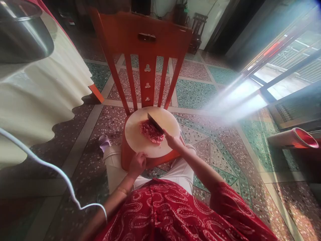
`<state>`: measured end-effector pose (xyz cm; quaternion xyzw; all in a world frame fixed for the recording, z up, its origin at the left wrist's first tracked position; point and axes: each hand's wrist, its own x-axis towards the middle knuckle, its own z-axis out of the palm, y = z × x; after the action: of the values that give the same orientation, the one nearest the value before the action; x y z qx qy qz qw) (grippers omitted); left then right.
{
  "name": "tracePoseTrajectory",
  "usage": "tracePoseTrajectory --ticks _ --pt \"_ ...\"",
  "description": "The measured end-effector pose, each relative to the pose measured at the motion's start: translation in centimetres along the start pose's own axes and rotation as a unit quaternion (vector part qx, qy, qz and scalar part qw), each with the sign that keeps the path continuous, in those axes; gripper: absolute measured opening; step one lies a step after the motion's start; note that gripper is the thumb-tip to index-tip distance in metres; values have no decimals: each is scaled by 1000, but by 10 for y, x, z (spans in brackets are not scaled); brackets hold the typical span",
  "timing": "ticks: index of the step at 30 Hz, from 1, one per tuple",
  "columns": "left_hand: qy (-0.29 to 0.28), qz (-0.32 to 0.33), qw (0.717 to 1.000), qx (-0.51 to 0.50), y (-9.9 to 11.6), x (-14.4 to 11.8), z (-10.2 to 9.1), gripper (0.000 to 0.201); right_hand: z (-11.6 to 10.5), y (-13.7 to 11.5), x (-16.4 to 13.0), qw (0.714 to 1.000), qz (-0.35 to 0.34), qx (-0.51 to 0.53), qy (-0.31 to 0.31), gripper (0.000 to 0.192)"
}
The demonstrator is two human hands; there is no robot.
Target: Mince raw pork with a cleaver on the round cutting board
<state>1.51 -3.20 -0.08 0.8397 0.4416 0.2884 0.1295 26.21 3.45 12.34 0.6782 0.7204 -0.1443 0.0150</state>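
Minced meat lies mid-chop at frame centre, my right hand wrapped around the cleaver. My left hand clamps the round cutting board's lower edge. I judge the next stroke needs that board steady.

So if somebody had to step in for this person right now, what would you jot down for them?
Right hand: closed on the handle of a cleaver, blade down on the minced meat.
Left hand: gripping the near edge of the round cutting board, steadying it.
The board sits on the seat of an orange wooden chair, meat piled near its middle.
Done: meat already looks chopped fine and gathered in one heap.
Left: probably more mincing; how fine it is cannot be judged from here.
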Motion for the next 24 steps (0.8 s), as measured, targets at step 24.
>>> tracePoseTrajectory --ticks 24 --pt "-5 1 1000 -1 1 0 -1 31 -4 -3 0 998 10 42 43 51"
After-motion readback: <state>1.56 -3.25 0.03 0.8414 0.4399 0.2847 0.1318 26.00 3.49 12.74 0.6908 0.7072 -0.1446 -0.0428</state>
